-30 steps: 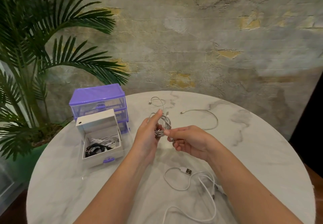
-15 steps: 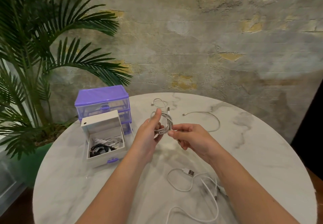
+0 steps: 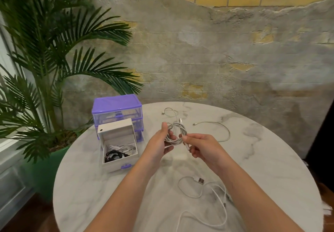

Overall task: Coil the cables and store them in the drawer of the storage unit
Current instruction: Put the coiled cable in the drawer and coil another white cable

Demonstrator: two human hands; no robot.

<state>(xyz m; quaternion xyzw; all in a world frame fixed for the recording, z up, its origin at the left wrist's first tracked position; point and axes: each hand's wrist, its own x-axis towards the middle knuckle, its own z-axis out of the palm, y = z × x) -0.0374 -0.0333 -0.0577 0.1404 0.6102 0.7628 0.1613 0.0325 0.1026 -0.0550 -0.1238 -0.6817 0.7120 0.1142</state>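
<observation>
Above the middle of the round marble table [image 3: 86,186], the left hand [image 3: 159,144] holds a coiled white cable [image 3: 176,132], its fingers curled round the coil's left side with the thumb raised beside it. The right hand [image 3: 202,146] pinches the cable's loose end between thumb and fingertip at the coil's right edge, the plug hanging just below. Compared with half a second ago, the coil has opened from a tight bundle into a rounder ring, and the left palm has turned more toward the camera.

To the left stands the purple storage unit [image 3: 116,107]. Its white drawer [image 3: 119,163] is pulled out toward the near side and holds black and white cables already put away; both are unchanged. Three loose cables lie where they lay before: a small looped cable [image 3: 169,112] at the far side, a long curved cable [image 3: 224,132] to the right, and a USB cable [image 3: 216,195] sprawled near the person's forearms. A potted palm [image 3: 45,59] stands left of the table.
</observation>
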